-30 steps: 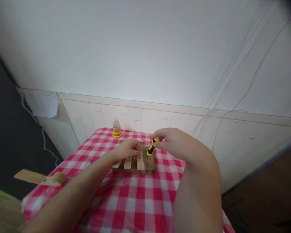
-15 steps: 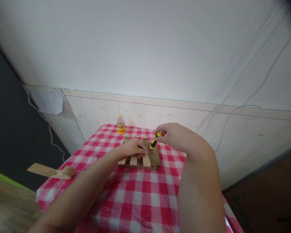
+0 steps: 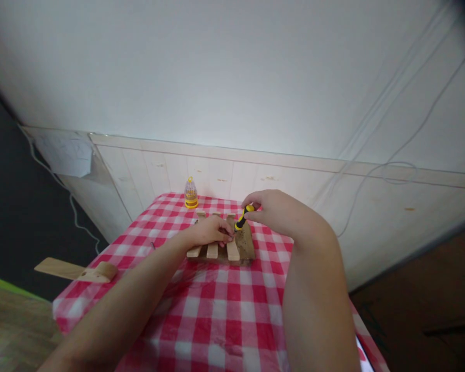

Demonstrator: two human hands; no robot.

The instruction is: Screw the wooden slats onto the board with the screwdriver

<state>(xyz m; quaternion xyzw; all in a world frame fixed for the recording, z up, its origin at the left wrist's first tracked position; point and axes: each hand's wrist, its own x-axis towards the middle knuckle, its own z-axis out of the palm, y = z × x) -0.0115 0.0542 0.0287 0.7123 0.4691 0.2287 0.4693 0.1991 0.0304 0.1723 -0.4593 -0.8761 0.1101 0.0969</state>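
Observation:
My right hand [image 3: 270,204] grips the handle of a yellow and black screwdriver [image 3: 241,219], held at a slant with its lower end by the fingertips of my left hand [image 3: 212,231]. Those left fingers are pinched together over the rightmost of three pale wooden slats [image 3: 233,250]. Whatever they hold is too small to make out. Underneath, the slats lie across a darker wooden board [image 3: 247,243], whose bare right part shows small dark specks or holes.
A clear, yellow-based bit case [image 3: 191,194] stands at the table's back edge. On the left, a curved wooden piece [image 3: 96,272] juts past the edge of the checked tablecloth [image 3: 220,299]. The panelled wall [image 3: 244,178] rises behind the table.
The screwdriver has moved left, from over the bare board to my left fingertips at the rightmost slat. My left hand stays on the slats. The whole view has shifted slightly.

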